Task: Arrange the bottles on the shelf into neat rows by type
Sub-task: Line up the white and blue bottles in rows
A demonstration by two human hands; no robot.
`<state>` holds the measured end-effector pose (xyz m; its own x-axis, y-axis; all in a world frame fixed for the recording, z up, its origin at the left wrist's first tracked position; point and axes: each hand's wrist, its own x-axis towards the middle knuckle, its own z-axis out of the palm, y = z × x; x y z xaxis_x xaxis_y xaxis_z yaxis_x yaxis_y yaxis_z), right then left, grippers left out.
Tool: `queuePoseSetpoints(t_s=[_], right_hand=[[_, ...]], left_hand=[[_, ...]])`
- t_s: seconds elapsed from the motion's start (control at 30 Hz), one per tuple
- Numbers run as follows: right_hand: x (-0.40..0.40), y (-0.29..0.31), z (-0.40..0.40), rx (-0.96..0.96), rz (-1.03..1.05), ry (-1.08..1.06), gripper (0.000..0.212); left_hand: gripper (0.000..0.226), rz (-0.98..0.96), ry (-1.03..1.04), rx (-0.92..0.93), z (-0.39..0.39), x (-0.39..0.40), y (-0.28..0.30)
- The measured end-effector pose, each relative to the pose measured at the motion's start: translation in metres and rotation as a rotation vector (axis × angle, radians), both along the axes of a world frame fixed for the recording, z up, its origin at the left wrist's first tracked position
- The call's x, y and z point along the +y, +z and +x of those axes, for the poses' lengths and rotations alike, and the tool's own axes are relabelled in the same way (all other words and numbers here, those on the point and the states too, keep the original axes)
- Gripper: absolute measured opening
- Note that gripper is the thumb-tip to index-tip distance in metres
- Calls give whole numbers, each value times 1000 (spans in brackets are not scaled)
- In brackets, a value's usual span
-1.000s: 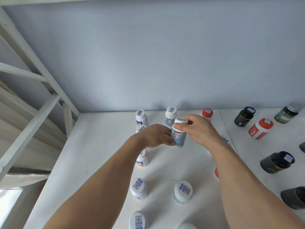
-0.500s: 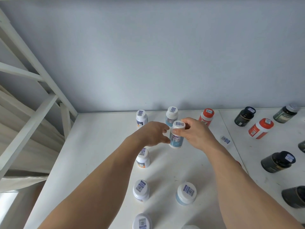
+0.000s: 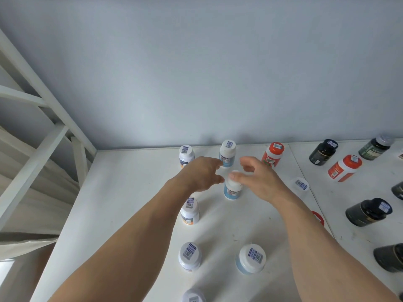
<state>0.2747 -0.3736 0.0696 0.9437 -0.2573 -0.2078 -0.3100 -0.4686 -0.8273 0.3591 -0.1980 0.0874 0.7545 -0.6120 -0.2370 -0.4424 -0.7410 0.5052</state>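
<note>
White blue-label bottle (image 3: 232,190) upright on shelf (image 3: 130,192) | left hand (image 3: 201,174) released | right hand (image 3: 259,180) released

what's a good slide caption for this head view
Both hands hover open around a blue-label bottle standing in its row on the white shelf.

Two columns of bottles (image 3: 189,211) stand on the shelf (image 3: 130,192). Dark bottles (image 3: 368,212) stand right. The wall (image 3: 218,73) lies behind.
</note>
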Motion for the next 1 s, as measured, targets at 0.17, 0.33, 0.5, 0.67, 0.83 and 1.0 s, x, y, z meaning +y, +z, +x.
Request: queuePoseSetpoints(t_s=[0.17, 0.33, 0.5, 0.67, 0.83, 1.0], right_hand=[[-15, 12, 48, -69, -141, -63, 67], [-16, 9, 92, 34, -125, 104, 78], [-19, -3, 101, 33, -205, 159, 34], [-29, 14, 101, -53, -166, 148, 25], [-36, 37, 101, -117, -140, 146, 19], [-38, 50, 101, -109, -200, 122, 33]], left_hand=[[59, -20, 60, -70, 14, -2, -2], [62, 10, 84, -57, 26, -7, -9], [65, -3, 109, -20, 32, -18, -9], [67, -132, 205, 126, 38, -29, -7], [35, -280, 198, 263, 42, -34, -5], [30, -509, 183, 495, 38, -30, 2]])
